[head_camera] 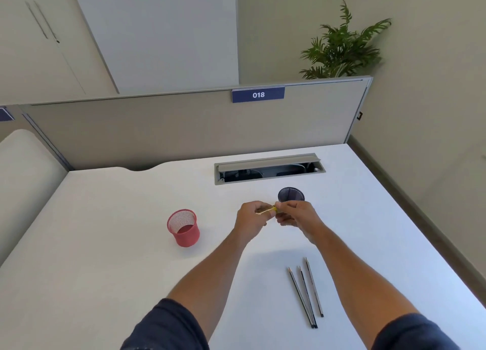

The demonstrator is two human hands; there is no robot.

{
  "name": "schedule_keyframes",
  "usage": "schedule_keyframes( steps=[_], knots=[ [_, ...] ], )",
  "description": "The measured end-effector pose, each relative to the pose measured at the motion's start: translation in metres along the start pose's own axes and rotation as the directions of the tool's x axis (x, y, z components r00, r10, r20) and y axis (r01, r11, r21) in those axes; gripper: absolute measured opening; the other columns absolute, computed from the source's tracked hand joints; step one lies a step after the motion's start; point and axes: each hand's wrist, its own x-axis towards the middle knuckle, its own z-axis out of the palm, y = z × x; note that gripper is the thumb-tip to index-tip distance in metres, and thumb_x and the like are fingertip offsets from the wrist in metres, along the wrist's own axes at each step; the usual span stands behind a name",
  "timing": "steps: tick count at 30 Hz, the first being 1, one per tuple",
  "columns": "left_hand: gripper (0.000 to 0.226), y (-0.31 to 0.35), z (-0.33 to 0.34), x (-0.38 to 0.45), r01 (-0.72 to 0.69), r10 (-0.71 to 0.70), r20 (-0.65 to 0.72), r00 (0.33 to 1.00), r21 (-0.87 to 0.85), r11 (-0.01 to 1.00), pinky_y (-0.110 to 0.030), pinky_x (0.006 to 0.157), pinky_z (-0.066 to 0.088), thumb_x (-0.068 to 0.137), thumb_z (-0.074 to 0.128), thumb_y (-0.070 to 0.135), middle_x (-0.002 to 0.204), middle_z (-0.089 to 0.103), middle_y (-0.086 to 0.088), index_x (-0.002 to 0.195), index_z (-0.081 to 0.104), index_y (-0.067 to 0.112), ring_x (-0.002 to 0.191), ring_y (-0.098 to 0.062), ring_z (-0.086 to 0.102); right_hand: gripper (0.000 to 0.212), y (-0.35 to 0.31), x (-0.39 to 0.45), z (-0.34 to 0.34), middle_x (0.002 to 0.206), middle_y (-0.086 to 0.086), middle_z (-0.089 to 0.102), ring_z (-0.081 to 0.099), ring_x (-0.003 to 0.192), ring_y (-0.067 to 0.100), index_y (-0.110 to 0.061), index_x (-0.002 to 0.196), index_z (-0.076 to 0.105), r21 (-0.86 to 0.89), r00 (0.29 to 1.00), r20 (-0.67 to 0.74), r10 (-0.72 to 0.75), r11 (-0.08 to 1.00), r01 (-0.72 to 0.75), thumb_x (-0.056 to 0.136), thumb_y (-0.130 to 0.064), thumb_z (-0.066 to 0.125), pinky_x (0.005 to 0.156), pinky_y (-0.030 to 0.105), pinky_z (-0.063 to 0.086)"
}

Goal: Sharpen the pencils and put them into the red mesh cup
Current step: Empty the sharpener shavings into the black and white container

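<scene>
Nearest the camera are two dark sleeves at the bottom edge, with bare forearms reaching forward over the white tabletop (pixel 105 231). That tabletop fills most of the view. A grey partition (pixel 171 128) stands along its far edge and carries a blue plate reading 018 (pixel 258 94). A green plant (pixel 342 47) rises behind the partition at the right. A long cable slot (pixel 268 169) with its lid raised is set into the tabletop near the far edge.

The red mesh cup (pixel 183 228) stands upright on the tabletop, left of the hands and well apart from them; its inside looks empty. A dark mesh cup (pixel 291 194) stands just beyond the hands, partly hidden by the right one.

The left hand (pixel 249 219) and the right hand (pixel 297 215) meet above the tabletop. The left hand's fingers are curled round a yellowish pencil (pixel 264 210). The right hand's fingers pinch a small item at the pencil's end; it is too hidden to name for certain.

Three dark pencils (pixel 306 293) lie on the tabletop near the right forearm, close together, points toward the far edge.
</scene>
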Motion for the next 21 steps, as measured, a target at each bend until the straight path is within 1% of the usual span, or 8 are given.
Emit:
schedule_keyframes(
  steps=[2, 5, 7, 10, 12, 14, 18, 21],
  knots=[
    [0.018, 0.004, 0.008, 0.015, -0.014, 0.013, 0.005, 1.000, 0.032, 0.999, -0.036, 0.076, 0.058, 0.086, 0.079, 0.028, 0.089, 0.078, 0.005, 0.100, 0.080, 0.017, 0.069, -0.010, 0.066, 0.033, -0.004, 0.011, -0.010, 0.084, 0.014, 0.074, 0.070, 0.075, 0.020, -0.004, 0.090, 0.080, -0.004, 0.999, -0.029, 0.017, 1.000, -0.017, 0.088, -0.038, 0.077, 0.075, 0.029, 0.059],
    [0.019, 0.008, 0.017, 0.035, -0.019, 0.019, -0.007, 1.000, 0.076, 0.997, -0.025, 0.069, 0.050, 0.085, 0.080, 0.029, 0.082, 0.074, 0.007, 0.100, 0.080, 0.018, 0.076, -0.011, 0.066, 0.028, -0.008, 0.027, -0.024, 0.084, 0.016, 0.076, 0.071, 0.073, 0.020, -0.005, 0.089, 0.081, -0.023, 0.996, -0.081, 0.035, 0.999, -0.037, 0.089, -0.033, 0.077, 0.075, 0.029, 0.060],
    [0.018, 0.009, 0.022, 0.047, -0.014, 0.016, -0.023, 1.000, 0.095, 0.995, -0.021, 0.066, 0.047, 0.085, 0.080, 0.030, 0.079, 0.073, 0.009, 0.099, 0.080, 0.018, 0.075, -0.009, 0.065, 0.026, -0.010, 0.039, -0.030, 0.085, 0.019, 0.076, 0.071, 0.072, 0.020, -0.005, 0.088, 0.081, -0.036, 0.992, -0.116, 0.053, 0.998, -0.058, 0.089, -0.031, 0.078, 0.074, 0.030, 0.061],
    [0.019, 0.009, 0.027, 0.063, -0.012, 0.017, -0.046, 0.999, 0.113, 0.994, -0.016, 0.060, 0.043, 0.086, 0.080, 0.033, 0.076, 0.072, 0.010, 0.097, 0.079, 0.017, 0.070, -0.005, 0.066, 0.024, -0.013, 0.056, -0.034, 0.083, 0.018, 0.077, 0.071, 0.070, 0.019, -0.006, 0.087, 0.082, -0.065, 0.987, -0.145, 0.071, 0.995, -0.081, 0.089, -0.029, 0.077, 0.070, 0.025, 0.060],
    [0.021, 0.009, 0.030, 0.071, -0.004, 0.010, -0.063, 0.998, 0.108, 0.994, -0.019, 0.063, 0.046, 0.087, 0.079, 0.034, 0.082, 0.075, 0.005, 0.096, 0.079, 0.015, 0.070, -0.011, 0.070, 0.026, -0.015, 0.066, -0.036, 0.081, 0.016, 0.077, 0.071, 0.068, 0.017, -0.005, 0.085, 0.081, -0.105, 0.982, -0.172, 0.075, 0.990, -0.094, 0.089, -0.031, 0.077, 0.069, 0.023, 0.059],
    [0.022, 0.010, 0.033, 0.081, -0.005, 0.014, -0.074, 0.997, 0.118, 0.993, -0.026, 0.068, 0.051, 0.088, 0.077, 0.034, 0.086, 0.077, 0.001, 0.096, 0.079, 0.013, 0.077, -0.018, 0.073, 0.028, -0.017, 0.076, -0.037, 0.077, 0.013, 0.076, 0.070, 0.067, 0.017, -0.005, 0.085, 0.080, -0.144, 0.975, -0.207, 0.083, 0.983, -0.115, 0.090, -0.033, 0.077, 0.069, 0.024, 0.060],
    [0.023, 0.014, 0.037, 0.099, -0.031, 0.041, -0.061, 0.997, 0.163, 0.986, -0.038, 0.078, 0.057, 0.091, 0.073, 0.033, 0.088, 0.077, -0.004, 0.095, 0.078, 0.011, 0.083, -0.026, 0.073, 0.029, -0.018, 0.093, -0.040, 0.075, 0.013, 0.076, 0.072, 0.070, 0.022, -0.002, 0.089, 0.079, -0.162, 0.961, -0.261, 0.088, 0.978, -0.133, 0.092, -0.031, 0.075, 0.084, 0.033, 0.062],
    [0.024, 0.015, 0.040, 0.106, -0.044, 0.054, -0.044, 0.998, 0.210, 0.977, -0.038, 0.075, 0.055, 0.094, 0.070, 0.032, 0.081, 0.075, -0.004, 0.090, 0.078, 0.010, 0.079, -0.026, 0.070, 0.030, -0.022, 0.098, -0.042, 0.078, 0.014, 0.075, 0.071, 0.073, 0.024, 0.001, 0.093, 0.077, -0.156, 0.951, -0.283, 0.124, 0.972, -0.173, 0.092, -0.028, 0.075, 0.093, 0.039, 0.059]
  ],
)
